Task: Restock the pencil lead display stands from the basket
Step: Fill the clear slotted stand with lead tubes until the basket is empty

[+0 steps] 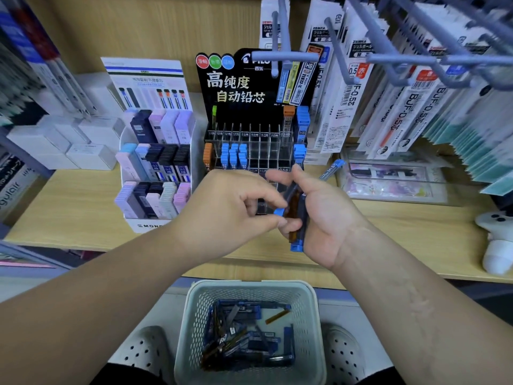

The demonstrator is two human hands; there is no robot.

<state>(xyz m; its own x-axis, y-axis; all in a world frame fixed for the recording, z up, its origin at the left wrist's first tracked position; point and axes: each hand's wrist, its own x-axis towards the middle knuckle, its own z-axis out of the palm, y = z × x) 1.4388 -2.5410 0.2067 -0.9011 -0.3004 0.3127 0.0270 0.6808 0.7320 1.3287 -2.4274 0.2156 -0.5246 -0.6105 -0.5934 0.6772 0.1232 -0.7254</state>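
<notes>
lead tubes [295, 215] gripped in right hand [330, 218], left hand [222, 209] pinching one, above shelf edge [69, 244] and basket [249, 286].

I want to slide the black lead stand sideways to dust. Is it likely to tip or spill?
Probably top-heavy: the black stand has a tall card back above its slots, so push low. Mostly empty clear slots suggest it is light. The upright blue tubes might jostle.

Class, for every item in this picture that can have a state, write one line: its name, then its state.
Left hand, pinching the lead cases.
Right hand, gripping the lead cases.
Basket, part filled with loose cases.
Black display stand, many slots empty.
White display stand, tiers full.
</notes>
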